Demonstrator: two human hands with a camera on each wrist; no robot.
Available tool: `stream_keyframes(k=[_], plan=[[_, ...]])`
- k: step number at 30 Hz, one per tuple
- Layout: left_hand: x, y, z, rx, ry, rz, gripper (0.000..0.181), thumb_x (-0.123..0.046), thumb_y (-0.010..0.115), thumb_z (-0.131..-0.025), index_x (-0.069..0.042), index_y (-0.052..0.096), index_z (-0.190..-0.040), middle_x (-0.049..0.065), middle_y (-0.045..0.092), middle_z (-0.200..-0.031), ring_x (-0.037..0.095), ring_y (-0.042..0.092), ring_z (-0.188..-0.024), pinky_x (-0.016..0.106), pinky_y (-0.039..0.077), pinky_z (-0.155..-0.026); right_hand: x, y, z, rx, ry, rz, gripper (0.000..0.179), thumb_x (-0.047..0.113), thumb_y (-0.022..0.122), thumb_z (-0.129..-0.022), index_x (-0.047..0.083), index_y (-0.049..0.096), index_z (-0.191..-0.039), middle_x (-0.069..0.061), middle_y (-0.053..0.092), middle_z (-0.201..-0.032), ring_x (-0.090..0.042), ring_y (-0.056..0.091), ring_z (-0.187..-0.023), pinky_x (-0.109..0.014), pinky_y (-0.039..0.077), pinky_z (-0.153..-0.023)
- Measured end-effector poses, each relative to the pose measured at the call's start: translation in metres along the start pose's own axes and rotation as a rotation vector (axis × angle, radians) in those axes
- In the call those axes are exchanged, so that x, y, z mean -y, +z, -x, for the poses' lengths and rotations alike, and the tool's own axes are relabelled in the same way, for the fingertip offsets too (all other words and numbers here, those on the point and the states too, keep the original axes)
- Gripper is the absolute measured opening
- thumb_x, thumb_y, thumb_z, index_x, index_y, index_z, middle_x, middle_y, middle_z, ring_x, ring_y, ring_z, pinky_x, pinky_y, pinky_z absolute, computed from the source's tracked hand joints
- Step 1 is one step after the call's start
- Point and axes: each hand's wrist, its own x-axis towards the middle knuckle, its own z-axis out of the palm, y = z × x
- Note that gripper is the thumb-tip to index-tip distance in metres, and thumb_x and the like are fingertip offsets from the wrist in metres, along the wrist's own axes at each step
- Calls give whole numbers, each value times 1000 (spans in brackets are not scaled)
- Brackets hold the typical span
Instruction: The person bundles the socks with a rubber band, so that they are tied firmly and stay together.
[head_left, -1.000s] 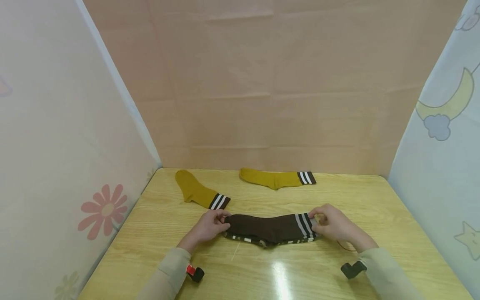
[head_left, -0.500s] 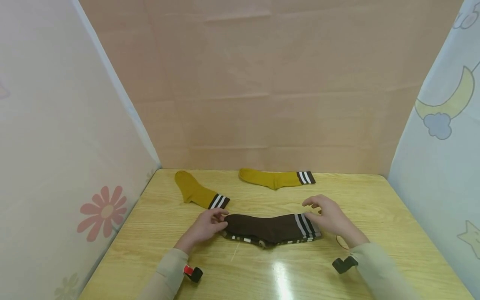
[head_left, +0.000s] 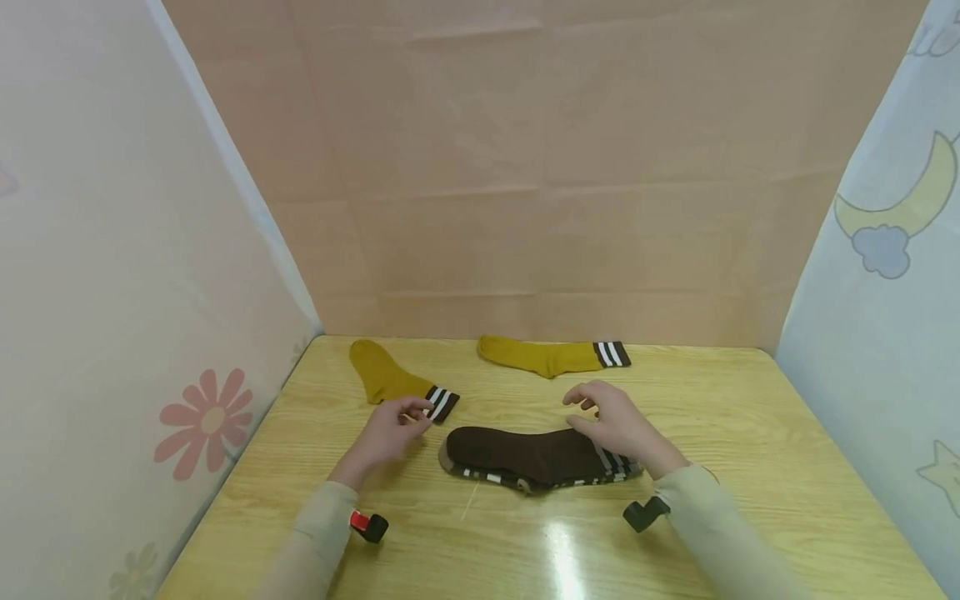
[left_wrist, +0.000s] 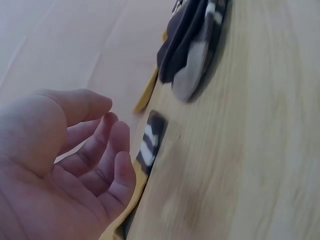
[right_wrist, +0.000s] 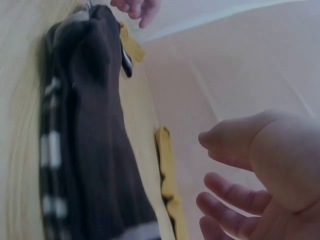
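On the table lies a dark brown sock with grey cuff stripes, stacked over a patterned sock whose checked edge and grey toe stick out below. My left hand hovers left of the stack, at the striped cuff of a mustard sock; its fingers are loosely curled and hold nothing. Over the brown sock's cuff end is my right hand, fingers loosely bent and nothing in them, partly covering the stripes. A second mustard sock with a striped cuff lies along the back edge.
The wooden table ends at a peach back cloth. Pale patterned sheets stand on both sides, the left sheet with flowers, the right sheet with a moon. A small camera is strapped to each wrist.
My right hand has let go of the brown sock's cuff and moved up and left. My left hand has left the toe end and moved left. The stacked socks stay in place.
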Motion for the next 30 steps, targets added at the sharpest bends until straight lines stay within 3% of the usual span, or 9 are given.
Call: stream_keyframes(k=[10,19,24,30], plan=[[8,-29,-20,-73,-2,-83,25,-11,71,-100,-4,72,-124,9,69,-104,22,67,-81,30,56,-69,23,20,-28,68,-11,-29,24,16,72,-98,9,72,-121,-12,69,-122,-33,67,-105,-50,55,-91],[28,-60,-51,-182,-52,-240,27,-11,69,-100,2,71,-124,17,70,-108,29,66,-94,37,56,-77,41,47,-55,159,-83,-33,28,14,73,-97,0,71,-121,-17,71,-121,-36,68,-102,-49,57,-89],[36,-69,-63,-250,-84,-270,29,-11,70,-95,3,72,-120,18,72,-104,33,67,-96,45,55,-86,52,58,-69,206,-94,-26,29,14,73,-96,-1,70,-121,-19,71,-120,-36,67,-108,-51,55,-93],[52,-73,-67,-300,-143,-305,30,-12,67,-92,4,72,-116,21,74,-107,36,69,-100,48,56,-89,64,66,-81,278,-92,-28,28,14,73,-96,0,70,-121,-21,70,-120,-39,68,-108,-53,55,-95]])
